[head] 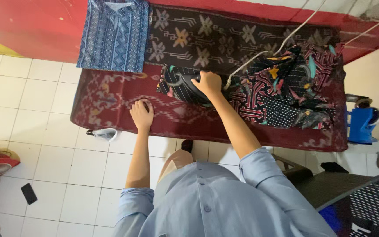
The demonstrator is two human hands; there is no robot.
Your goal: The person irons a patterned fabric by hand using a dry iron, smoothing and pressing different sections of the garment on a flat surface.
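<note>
At the upper left of the frame a folded blue patterned shirt (115, 34) lies at the far edge of the desk (110, 109), which is draped in a dark red patterned cloth. Just below and to the right of it my left hand (142, 114) lies flat, fingers spread and holding nothing, pressing on the red cloth near the front edge. Toward the middle of the frame my right hand (208, 82) is closed around the handle of the iron (188, 86), which sits on the left end of the dark multicoloured garment (281, 87). That garment is spread from the centre to the upper right, still bunched and creased on its right side. The iron's white cord (281, 44) runs up to the top right. I judge I am in the middle of pressing this garment. The next stroke calls for steadying the fabric with my free hand and drawing the iron rightward over the crumpled part, keeping the cord clear.
</note>
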